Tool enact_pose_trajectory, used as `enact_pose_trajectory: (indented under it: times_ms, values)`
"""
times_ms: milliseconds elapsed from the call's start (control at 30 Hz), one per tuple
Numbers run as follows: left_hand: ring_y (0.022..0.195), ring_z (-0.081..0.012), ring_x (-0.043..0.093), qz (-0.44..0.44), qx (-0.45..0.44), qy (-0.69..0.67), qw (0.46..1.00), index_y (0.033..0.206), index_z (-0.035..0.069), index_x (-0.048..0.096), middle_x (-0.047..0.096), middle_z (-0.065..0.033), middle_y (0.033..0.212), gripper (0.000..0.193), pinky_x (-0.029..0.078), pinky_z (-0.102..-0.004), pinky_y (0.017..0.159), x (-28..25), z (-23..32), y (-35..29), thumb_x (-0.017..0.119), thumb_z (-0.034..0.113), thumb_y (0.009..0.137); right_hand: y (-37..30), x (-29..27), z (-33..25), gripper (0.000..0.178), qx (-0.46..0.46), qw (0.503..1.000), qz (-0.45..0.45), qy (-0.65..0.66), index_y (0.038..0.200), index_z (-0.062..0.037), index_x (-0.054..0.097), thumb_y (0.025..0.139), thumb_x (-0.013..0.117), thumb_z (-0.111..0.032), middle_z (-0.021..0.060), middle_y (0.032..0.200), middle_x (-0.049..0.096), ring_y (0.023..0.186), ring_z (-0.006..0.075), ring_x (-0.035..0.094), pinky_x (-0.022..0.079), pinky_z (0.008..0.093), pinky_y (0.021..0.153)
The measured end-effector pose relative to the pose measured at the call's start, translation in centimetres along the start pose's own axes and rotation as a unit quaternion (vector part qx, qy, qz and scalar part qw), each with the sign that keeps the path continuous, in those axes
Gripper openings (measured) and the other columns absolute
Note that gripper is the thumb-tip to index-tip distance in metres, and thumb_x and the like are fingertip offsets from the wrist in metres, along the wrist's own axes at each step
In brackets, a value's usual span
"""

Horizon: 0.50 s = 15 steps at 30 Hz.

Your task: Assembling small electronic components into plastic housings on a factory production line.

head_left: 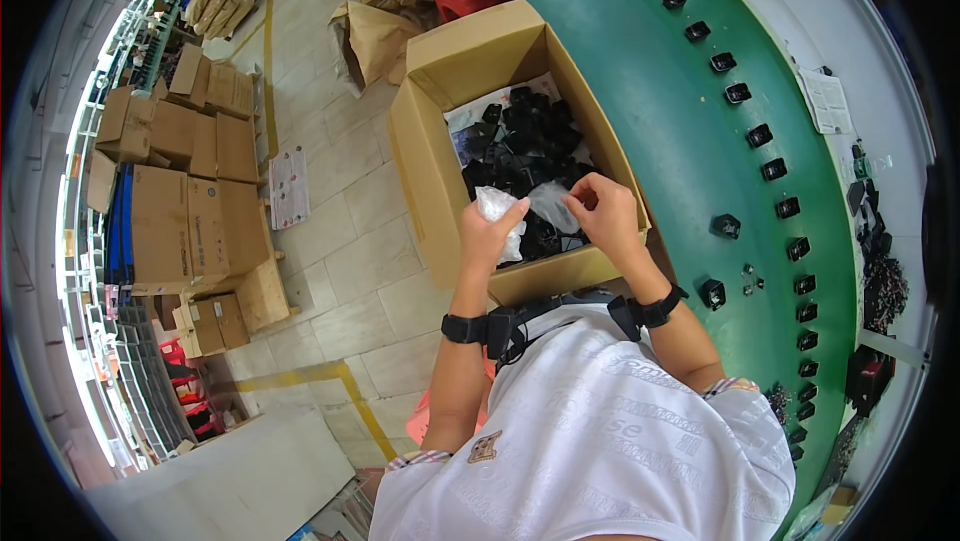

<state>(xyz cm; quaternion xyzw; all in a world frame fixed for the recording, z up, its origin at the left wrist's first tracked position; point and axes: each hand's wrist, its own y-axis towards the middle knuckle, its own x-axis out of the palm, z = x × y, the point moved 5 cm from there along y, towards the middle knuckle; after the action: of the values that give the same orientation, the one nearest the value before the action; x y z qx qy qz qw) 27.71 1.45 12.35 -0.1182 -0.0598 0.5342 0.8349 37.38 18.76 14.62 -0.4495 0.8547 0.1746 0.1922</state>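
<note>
My left hand is closed around a wad of crumpled clear plastic bags. Just to its right, my right hand pinches a thin clear plastic bag between thumb and fingers. Both hands are over the near part of an open cardboard box. Inside the box lies a jumbled pile of black plastic parts, with printed paper or sheeting showing along the sides. The plastic and my hands hide some of the pile.
Right of the box runs a green workbench with a curved row of small black housings. Two more housings and small loose pieces stand apart from the row. Stacked cartons are across the tiled floor, and a brown paper bag is beyond the box.
</note>
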Motion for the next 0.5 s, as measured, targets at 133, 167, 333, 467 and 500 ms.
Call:
enact_pose_trajectory:
  times_ms: [133,167,333,467,500]
  values:
    - [0.066,-0.0096,0.058,-0.102,0.015,0.038,0.994,0.093,0.001,0.067,0.064,-0.0031,0.078,0.022,0.047,-0.0262,0.058,3.0,4.0,-1.8,0.073,0.012,0.075,-0.1,1.1,0.8,0.019,0.020,0.999,0.028,0.030,0.074,-0.0016,0.062,0.079,0.073,-0.017,0.0078,0.061,0.060,0.052,0.0130,0.056,0.045,0.0281,0.052]
    - [0.065,-0.0086,0.056,-0.137,0.021,0.020,0.990,0.098,0.002,0.066,0.062,-0.0012,0.078,0.024,0.045,-0.0250,0.059,3.7,3.1,-1.9,0.070,0.009,0.075,-0.2,1.6,1.1,0.020,0.036,0.997,0.017,0.067,0.075,-0.0014,0.062,0.082,0.071,-0.018,0.0055,0.060,0.060,0.052,0.0110,0.054,0.043,0.0266,0.050]
    - [0.068,-0.0085,0.055,-0.174,0.027,0.099,0.979,0.110,0.001,0.063,0.060,0.0003,0.079,0.037,0.046,-0.0254,0.063,3.7,0.3,-0.6,0.063,0.005,0.073,-0.3,2.1,4.1,0.018,0.120,0.946,-0.026,0.300,0.078,-0.0005,0.061,0.090,0.063,-0.014,-0.0036,0.066,0.057,0.060,0.0031,0.049,0.040,0.0205,0.054]
    - [0.077,-0.0152,0.061,-0.171,0.059,0.211,0.961,0.111,0.000,0.062,0.065,-0.0098,0.086,0.045,0.048,-0.0301,0.071,4.1,-1.4,-0.6,0.065,0.013,0.068,-0.7,2.4,3.3,0.014,0.053,0.959,-0.084,0.265,0.083,-0.0002,0.062,0.088,0.065,-0.013,-0.0027,0.069,0.056,0.063,0.0024,0.048,0.041,0.0199,0.056]
    - [0.078,-0.0166,0.062,-0.171,0.050,0.244,0.953,0.111,-0.001,0.061,0.066,-0.0103,0.087,0.044,0.049,-0.0310,0.071,4.1,-2.1,-0.1,0.065,0.013,0.069,-0.7,2.5,2.9,0.014,0.037,0.960,-0.082,0.265,0.084,-0.0001,0.062,0.088,0.065,-0.013,-0.0030,0.069,0.056,0.062,0.0025,0.048,0.041,0.0200,0.056]
